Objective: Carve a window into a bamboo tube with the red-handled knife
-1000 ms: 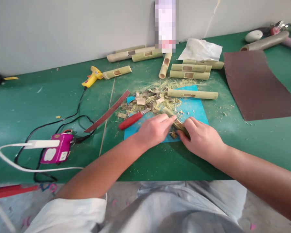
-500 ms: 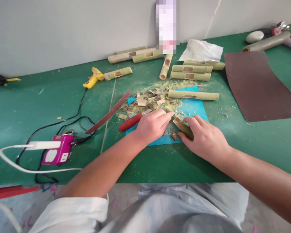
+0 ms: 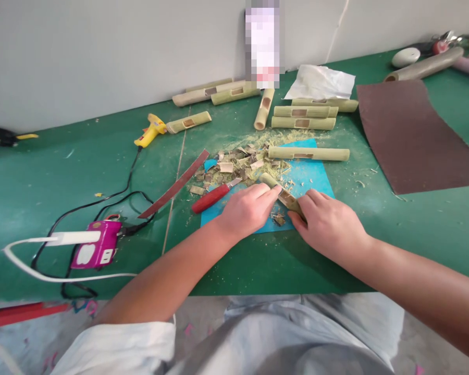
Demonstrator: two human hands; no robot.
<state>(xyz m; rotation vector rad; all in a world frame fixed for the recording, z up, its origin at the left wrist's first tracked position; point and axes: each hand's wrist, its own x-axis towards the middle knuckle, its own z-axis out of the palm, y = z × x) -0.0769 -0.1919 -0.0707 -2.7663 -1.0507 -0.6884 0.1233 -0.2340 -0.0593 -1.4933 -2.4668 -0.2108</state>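
Observation:
A short bamboo tube [image 3: 270,180] with a rectangular opening cut in its side lies slantwise over a blue sheet [image 3: 322,179]. My right hand [image 3: 328,221] is wrapped round its near end. At the opening, my left hand [image 3: 250,208] has its fingers pressed together against the tube's edge; whatever they pinch, if anything, is hidden. A red-handled knife [image 3: 211,198] lies just left of my left hand, blade pointing away. Bamboo chips and shavings [image 3: 238,164] are heaped beyond it. Another notched bamboo tube [image 3: 326,154] rests across the sheet's far part.
More notched bamboo tubes [image 3: 303,123] lie at the back. A brown sandpaper sheet [image 3: 410,140] is at right, a narrow sandpaper strip [image 3: 175,182] at left. Farther left are a yellow glue gun [image 3: 151,131], its black cable and a magenta power adapter [image 3: 101,245].
My left fingers have shifted slightly down along the opening of the bamboo tube. My right hand keeps its grip. The whole view has moved a little.

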